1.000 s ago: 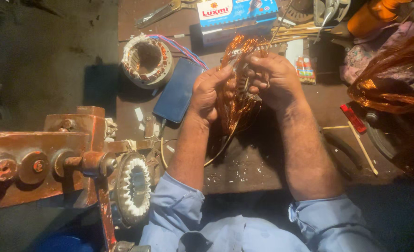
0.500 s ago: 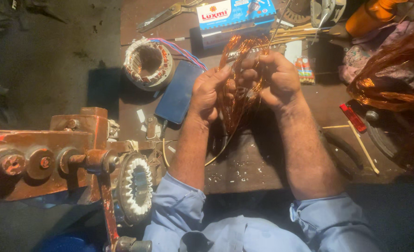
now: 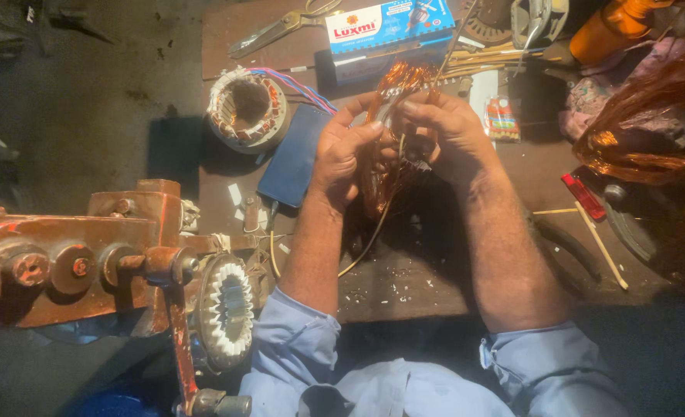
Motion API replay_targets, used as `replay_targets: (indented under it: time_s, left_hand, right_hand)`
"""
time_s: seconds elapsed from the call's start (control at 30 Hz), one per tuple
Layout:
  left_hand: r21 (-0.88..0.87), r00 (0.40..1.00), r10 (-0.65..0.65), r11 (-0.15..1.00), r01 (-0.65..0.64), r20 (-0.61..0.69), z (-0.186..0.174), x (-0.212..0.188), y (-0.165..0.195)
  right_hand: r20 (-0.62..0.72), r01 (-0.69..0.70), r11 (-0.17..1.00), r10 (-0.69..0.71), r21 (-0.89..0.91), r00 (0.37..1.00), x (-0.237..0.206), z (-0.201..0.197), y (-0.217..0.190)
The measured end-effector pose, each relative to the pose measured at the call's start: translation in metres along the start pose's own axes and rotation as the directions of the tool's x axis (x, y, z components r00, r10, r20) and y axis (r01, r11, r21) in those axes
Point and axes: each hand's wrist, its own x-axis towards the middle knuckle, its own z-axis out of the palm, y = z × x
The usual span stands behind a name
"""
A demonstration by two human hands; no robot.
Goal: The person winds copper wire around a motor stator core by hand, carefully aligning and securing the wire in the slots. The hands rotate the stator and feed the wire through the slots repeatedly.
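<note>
Evidently both hands, left hand (image 3: 342, 158) and right hand (image 3: 451, 139), grip the copper coil (image 3: 381, 181), shaping it; careful, even finger pressure seems needed next.

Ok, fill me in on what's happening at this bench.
A person in a blue shirt holds a bundle of copper wire coils up over a wooden worktable, the left hand and the right hand both gripping it near the top. A wound stator sits on the table to the left, beside a dark blue flat case. A rusty hand-cranked winding machine stands at the left edge. Scissors and a cardboard box lie at the far side.
</note>
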Motion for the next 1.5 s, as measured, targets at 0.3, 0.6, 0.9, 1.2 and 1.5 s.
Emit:
replay_targets:
  time_s: [0.3,0.6,0.9,1.2,1.5]
  left_hand:
    - [0.052,0.998,0.018,0.998,-0.021,0.059,0.001,-0.002,0.003]
    - [0.060,0.998,0.035,0.997,-0.038,0.060,0.003,-0.003,0.003]
    - [0.092,0.998,0.041,0.995,-0.045,0.048,0.002,-0.002,0.003]
    - [0.175,0.995,0.080,0.981,-0.088,0.055,0.000,0.001,0.000]
    - [0.077,0.992,0.099,0.991,-0.105,0.083,0.004,-0.002,0.006]
  right_hand:
    - [-0.005,-0.008,0.997,0.008,-0.071,1.000,0.002,-0.001,0.003]
    - [0.127,0.070,0.994,-0.081,0.084,0.989,0.006,-0.006,0.007]
    - [0.022,-0.024,0.997,0.022,0.069,1.000,0.003,-0.001,-0.003]
    - [0.076,0.056,0.996,-0.061,0.072,0.995,0.007,-0.007,0.005]
    - [0.092,0.071,0.985,-0.086,0.159,0.992,0.006,-0.011,0.002]
